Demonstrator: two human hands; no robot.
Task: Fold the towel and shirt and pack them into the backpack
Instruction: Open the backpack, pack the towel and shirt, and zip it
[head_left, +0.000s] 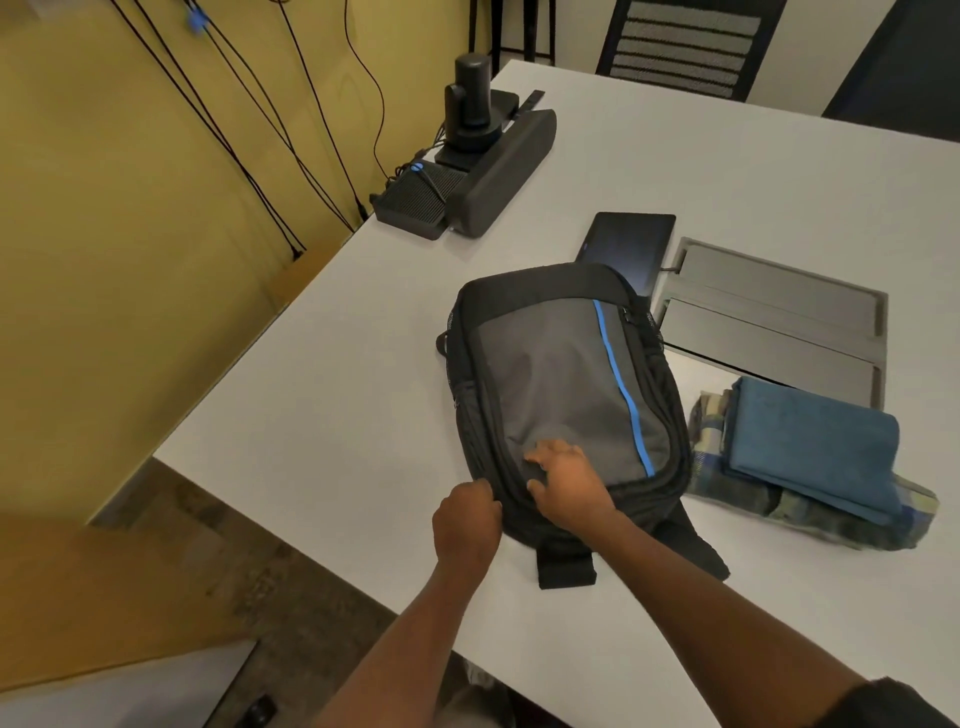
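1. I see a white table (675, 176) running away from me, with a yellow wall (130, 182) on the left and black cables (249, 156) hanging down it.
2. At the table's far left corner sits a dark conference camera (470, 101) on a speaker bar (506, 174), and a striped chair back (685, 47) stands beyond the far edge.
3. A grey flap panel (779, 312) is set into the tabletop, with a dark tablet (631, 247) beside it.
4. The backpack (561, 374), black and grey with a blue stripe, lies flat in the middle of the table, partly over the tablet.
5. Just to its right the folded blue towel (815, 441) rests on top of the folded plaid shirt (831, 514).
6. My left hand (465, 519) is curled tight on the backpack's near edge, gripping the fabric.
7. My right hand (566, 480) pinches the same edge just beside it, fingers bent over the grey front.
8. Whether a zipper pull sits under those fingers I cannot tell; the hands cover that spot.
9. The shirt's right end is blurred, and the floor at lower left is hard to make out.
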